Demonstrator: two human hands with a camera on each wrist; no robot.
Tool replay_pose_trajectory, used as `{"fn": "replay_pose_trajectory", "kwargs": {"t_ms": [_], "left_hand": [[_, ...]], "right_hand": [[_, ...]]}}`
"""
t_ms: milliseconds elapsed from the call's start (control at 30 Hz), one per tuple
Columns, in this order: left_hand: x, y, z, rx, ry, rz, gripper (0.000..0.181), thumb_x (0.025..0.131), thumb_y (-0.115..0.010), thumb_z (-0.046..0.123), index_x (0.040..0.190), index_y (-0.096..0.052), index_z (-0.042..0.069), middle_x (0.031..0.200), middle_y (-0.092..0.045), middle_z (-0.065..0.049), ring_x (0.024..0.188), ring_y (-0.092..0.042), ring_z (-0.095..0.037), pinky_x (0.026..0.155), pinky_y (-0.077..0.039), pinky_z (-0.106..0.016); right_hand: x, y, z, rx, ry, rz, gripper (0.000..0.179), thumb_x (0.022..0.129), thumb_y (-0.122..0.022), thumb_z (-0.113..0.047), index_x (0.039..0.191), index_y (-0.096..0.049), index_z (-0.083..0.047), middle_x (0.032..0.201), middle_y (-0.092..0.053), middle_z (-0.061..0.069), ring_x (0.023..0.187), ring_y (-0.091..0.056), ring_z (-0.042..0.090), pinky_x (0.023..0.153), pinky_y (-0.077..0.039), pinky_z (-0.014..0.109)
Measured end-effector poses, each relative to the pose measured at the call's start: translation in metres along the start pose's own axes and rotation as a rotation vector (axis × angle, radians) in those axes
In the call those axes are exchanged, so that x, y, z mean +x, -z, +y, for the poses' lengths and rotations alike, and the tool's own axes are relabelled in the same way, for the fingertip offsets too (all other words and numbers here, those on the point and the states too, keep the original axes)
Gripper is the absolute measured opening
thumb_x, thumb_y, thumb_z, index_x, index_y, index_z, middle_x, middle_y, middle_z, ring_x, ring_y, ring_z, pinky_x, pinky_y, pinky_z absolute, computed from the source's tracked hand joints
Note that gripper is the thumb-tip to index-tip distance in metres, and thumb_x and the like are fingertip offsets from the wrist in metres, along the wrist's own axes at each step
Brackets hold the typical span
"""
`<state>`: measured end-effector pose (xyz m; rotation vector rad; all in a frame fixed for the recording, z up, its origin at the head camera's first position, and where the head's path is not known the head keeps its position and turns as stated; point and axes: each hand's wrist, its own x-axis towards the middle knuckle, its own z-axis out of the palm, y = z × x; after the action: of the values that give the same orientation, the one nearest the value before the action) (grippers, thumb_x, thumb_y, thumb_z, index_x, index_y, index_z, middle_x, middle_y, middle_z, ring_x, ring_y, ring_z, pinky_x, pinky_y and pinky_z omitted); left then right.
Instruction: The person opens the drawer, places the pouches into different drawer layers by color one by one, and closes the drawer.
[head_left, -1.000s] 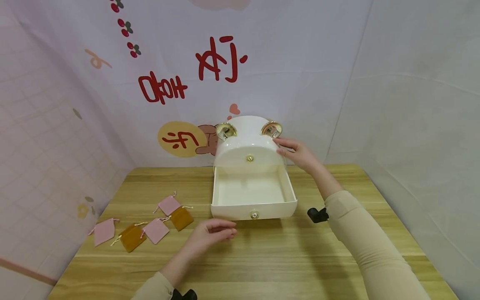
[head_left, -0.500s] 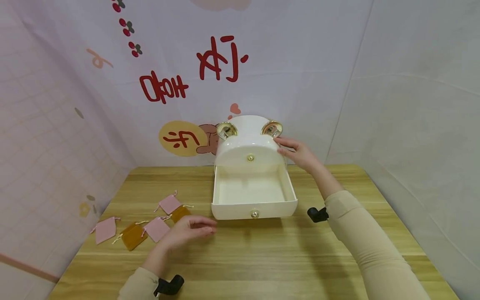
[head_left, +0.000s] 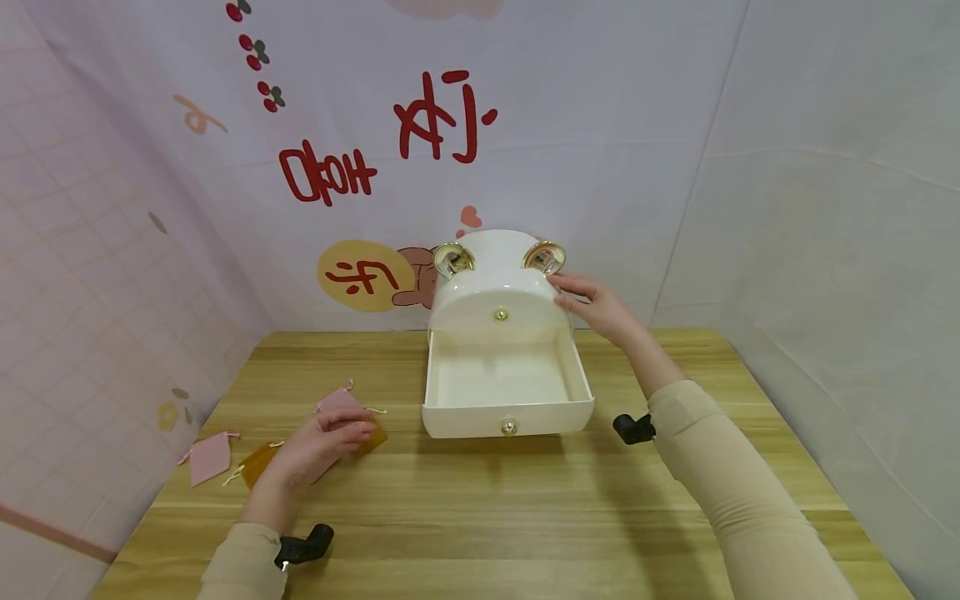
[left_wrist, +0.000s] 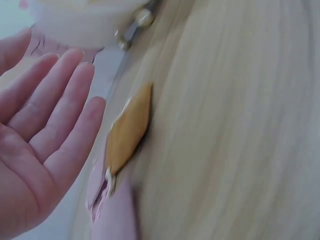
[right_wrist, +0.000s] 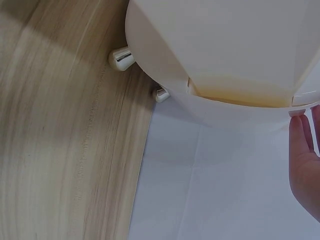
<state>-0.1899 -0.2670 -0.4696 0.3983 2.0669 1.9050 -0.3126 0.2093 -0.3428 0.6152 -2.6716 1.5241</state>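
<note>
1. Left hand, fingers extended, empty, hovers over pink fabric drawstring pouch and mustard-yellow pouch, left of glossy white cabinet.
2. Close cords might snag, dragging both.
3. Right hand: straight fingers touch cabinet side; hard push plus jutting white drawer could tip it.
</note>
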Motion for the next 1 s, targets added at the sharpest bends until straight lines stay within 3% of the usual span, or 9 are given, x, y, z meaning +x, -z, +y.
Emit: {"fn": "replay_pose_trajectory", "kwargs": {"t_ms": [267, 400, 567, 633, 833, 900, 1000], "left_hand": [[-0.016, 0.026, 0.003, 0.099, 0.014, 0.223, 0.048, 0.098, -0.063, 0.007, 0.135, -0.047, -0.018, 0.111, -0.072, -0.003, 0.101, -0.067, -0.011, 0.088, -0.054, -0.029], [-0.024, 0.035, 0.003, 0.164, 0.034, 0.302, 0.046, 0.096, -0.067, 0.012, 0.134, -0.053, -0.012, 0.112, -0.071, 0.002, 0.099, -0.064, -0.003, 0.085, -0.053, -0.024], [-0.033, 0.045, 0.001, 0.179, 0.053, 0.403, 0.035, 0.093, -0.071, 0.012, 0.127, -0.065, 0.001, 0.108, -0.07, 0.01, 0.094, -0.063, 0.003, 0.082, -0.052, -0.017], [-0.035, 0.048, -0.002, 0.195, 0.053, 0.43, 0.036, 0.093, -0.072, 0.011, 0.127, -0.065, 0.001, 0.106, -0.071, 0.011, 0.093, -0.063, 0.004, 0.08, -0.052, -0.016], [-0.039, 0.055, -0.014, 0.321, 0.063, 0.477, 0.052, 0.091, -0.074, 0.013, 0.132, -0.055, -0.011, 0.113, -0.071, -0.011, 0.091, -0.06, 0.008, 0.078, -0.051, -0.013], [-0.039, 0.056, -0.018, 0.38, 0.075, 0.479, 0.053, 0.09, -0.075, 0.015, 0.133, -0.055, -0.011, 0.117, -0.068, -0.019, 0.09, -0.059, 0.009, 0.076, -0.051, -0.014], [-0.04, 0.057, -0.022, 0.478, 0.108, 0.475, 0.052, 0.089, -0.076, 0.016, 0.131, -0.058, -0.008, 0.119, -0.066, -0.023, 0.089, -0.06, 0.006, 0.071, -0.053, -0.017]], "right_hand": [[-0.009, -0.001, -0.021, 0.01, -0.008, -0.012, 0.045, 0.101, -0.059, -0.014, 0.143, -0.051, 0.0, 0.155, -0.036, 0.019, 0.144, -0.027, 0.038, 0.113, -0.029, 0.055], [-0.012, -0.001, -0.028, 0.005, -0.01, -0.015, 0.044, 0.101, -0.058, -0.012, 0.143, -0.05, 0.002, 0.155, -0.035, 0.02, 0.144, -0.027, 0.038, 0.113, -0.029, 0.054], [-0.012, 0.0, -0.027, -0.003, -0.013, -0.016, 0.045, 0.102, -0.058, -0.013, 0.143, -0.049, 0.001, 0.155, -0.034, 0.019, 0.144, -0.027, 0.038, 0.112, -0.031, 0.055], [-0.012, 0.0, -0.027, 0.0, -0.01, -0.016, 0.045, 0.102, -0.058, -0.012, 0.143, -0.05, 0.001, 0.155, -0.035, 0.02, 0.144, -0.027, 0.038, 0.112, -0.031, 0.055], [-0.011, 0.0, -0.026, 0.006, 0.002, -0.019, 0.044, 0.101, -0.058, -0.012, 0.143, -0.05, 0.002, 0.155, -0.034, 0.02, 0.144, -0.027, 0.039, 0.112, -0.031, 0.055], [-0.011, 0.0, -0.025, 0.009, 0.002, -0.021, 0.044, 0.101, -0.058, -0.011, 0.143, -0.05, 0.002, 0.155, -0.034, 0.02, 0.144, -0.027, 0.039, 0.112, -0.031, 0.055], [-0.011, 0.0, -0.026, 0.007, 0.003, -0.022, 0.044, 0.101, -0.058, -0.011, 0.143, -0.05, 0.001, 0.155, -0.034, 0.02, 0.144, -0.027, 0.039, 0.112, -0.031, 0.055]]}}
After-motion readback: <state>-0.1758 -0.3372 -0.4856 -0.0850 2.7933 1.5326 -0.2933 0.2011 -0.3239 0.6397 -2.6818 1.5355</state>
